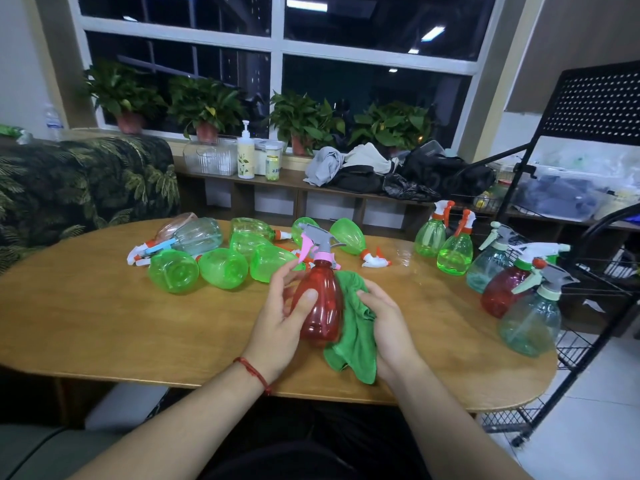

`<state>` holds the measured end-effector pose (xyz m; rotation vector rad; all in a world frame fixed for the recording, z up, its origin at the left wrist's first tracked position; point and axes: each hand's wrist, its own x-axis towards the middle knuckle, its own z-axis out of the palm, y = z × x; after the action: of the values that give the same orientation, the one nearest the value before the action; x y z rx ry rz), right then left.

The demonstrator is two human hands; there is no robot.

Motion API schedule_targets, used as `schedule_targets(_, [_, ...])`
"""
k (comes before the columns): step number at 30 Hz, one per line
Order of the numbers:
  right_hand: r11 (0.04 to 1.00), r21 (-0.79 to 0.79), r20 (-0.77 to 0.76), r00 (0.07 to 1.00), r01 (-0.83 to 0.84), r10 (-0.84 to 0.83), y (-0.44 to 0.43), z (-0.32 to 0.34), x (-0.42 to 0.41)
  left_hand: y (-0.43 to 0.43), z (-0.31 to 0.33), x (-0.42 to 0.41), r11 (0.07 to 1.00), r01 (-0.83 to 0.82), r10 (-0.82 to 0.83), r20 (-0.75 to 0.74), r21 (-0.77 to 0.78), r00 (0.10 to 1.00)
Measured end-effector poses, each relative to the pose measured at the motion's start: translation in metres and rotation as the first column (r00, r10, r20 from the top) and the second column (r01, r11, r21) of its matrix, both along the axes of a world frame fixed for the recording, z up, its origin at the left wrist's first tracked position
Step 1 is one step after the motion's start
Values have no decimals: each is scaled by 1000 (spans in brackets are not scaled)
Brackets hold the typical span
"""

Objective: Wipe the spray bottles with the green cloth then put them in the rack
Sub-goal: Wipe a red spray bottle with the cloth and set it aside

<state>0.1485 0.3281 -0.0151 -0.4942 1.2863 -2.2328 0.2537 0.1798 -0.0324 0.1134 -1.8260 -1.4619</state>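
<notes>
Two jobs split: left hand [280,327] grips the red spray bottle [320,303] upright to steady it, right hand [384,323] clutches the green cloth [353,344] against its side for wiping.

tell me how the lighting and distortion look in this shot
Head view: the wide lens bows the window frame and table edge; ceiling lights reflect in the dark panes; a glare patch sits on the table's far side; the red bottle and cloth look sharp.
</notes>
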Motion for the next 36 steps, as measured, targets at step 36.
schedule_targets(36, [994,-97,-110,993,-43,32,13,-10,16,-4,0,2,992,22,-17,-39,123,999])
